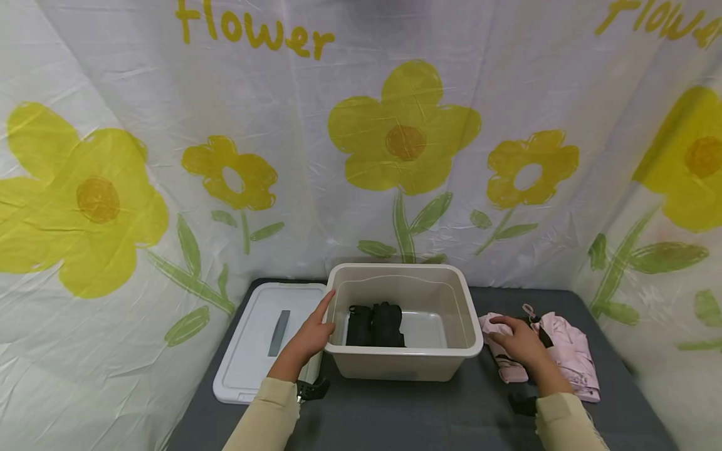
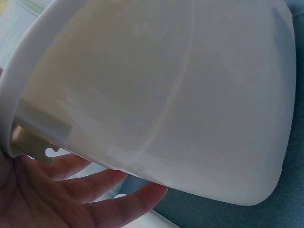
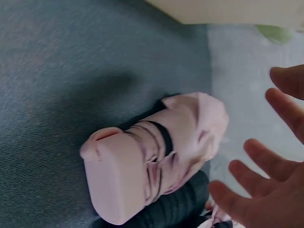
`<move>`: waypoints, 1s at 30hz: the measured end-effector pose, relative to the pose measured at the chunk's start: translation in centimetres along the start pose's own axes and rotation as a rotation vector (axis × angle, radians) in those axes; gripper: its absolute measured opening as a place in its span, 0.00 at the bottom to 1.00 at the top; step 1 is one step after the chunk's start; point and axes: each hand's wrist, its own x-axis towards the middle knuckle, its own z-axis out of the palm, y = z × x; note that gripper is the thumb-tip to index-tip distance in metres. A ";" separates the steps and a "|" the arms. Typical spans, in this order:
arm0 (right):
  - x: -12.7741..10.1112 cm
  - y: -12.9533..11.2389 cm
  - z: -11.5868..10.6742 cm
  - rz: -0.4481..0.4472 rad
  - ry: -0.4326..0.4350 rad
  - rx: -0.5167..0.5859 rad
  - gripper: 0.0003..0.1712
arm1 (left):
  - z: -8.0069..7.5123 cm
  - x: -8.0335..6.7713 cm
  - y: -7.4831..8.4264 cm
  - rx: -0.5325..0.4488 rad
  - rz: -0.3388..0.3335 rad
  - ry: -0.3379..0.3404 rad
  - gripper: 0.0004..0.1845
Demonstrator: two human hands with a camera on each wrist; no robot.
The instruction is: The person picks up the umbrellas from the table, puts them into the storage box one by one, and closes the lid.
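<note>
A beige plastic bin stands in the middle of the grey table, with two black folded umbrellas inside it. My left hand lies flat against the bin's left wall; in the left wrist view its straight fingers sit just under the bin's rim. To the bin's right, my right hand hovers over or rests on a pink folded umbrella. In the right wrist view that hand is spread open beside the pink umbrella, gripping nothing.
The bin's white lid lies flat on the table left of the bin. More pink umbrella fabric lies at the right. A flower-printed curtain closes off the back and both sides. Grey cloth covers the table's front.
</note>
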 end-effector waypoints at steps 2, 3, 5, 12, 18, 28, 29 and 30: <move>-0.1 -0.2 0.2 -0.015 -0.012 -0.009 0.27 | 0.0 0.0 0.1 0.002 0.003 0.000 0.42; -0.1 -0.3 0.3 -0.026 -0.012 -0.020 0.27 | 0.0 -0.1 0.1 0.001 0.004 0.000 0.42; -0.1 -0.1 0.8 -0.051 -0.003 -0.039 0.26 | 0.0 -0.1 0.2 -0.003 0.002 0.001 0.42; 0.5 1.0 2.2 -0.034 -0.030 -0.129 0.24 | -0.1 -0.3 0.4 -0.003 -0.002 0.001 0.42; 1.4 2.0 3.4 -0.015 -0.061 -0.204 0.24 | 0.0 -0.2 0.3 -0.003 -0.004 0.000 0.42; 1.8 2.1 4.7 0.147 -0.129 -0.315 0.29 | 0.0 -0.3 0.5 -0.003 -0.005 0.000 0.42; 1.7 2.1 4.8 0.145 -0.124 -0.321 0.29 | 0.0 -0.3 0.4 -0.003 -0.001 0.000 0.42; 1.7 2.2 4.8 0.140 -0.114 -0.323 0.29 | 0.0 -0.3 0.4 -0.006 -0.003 0.000 0.42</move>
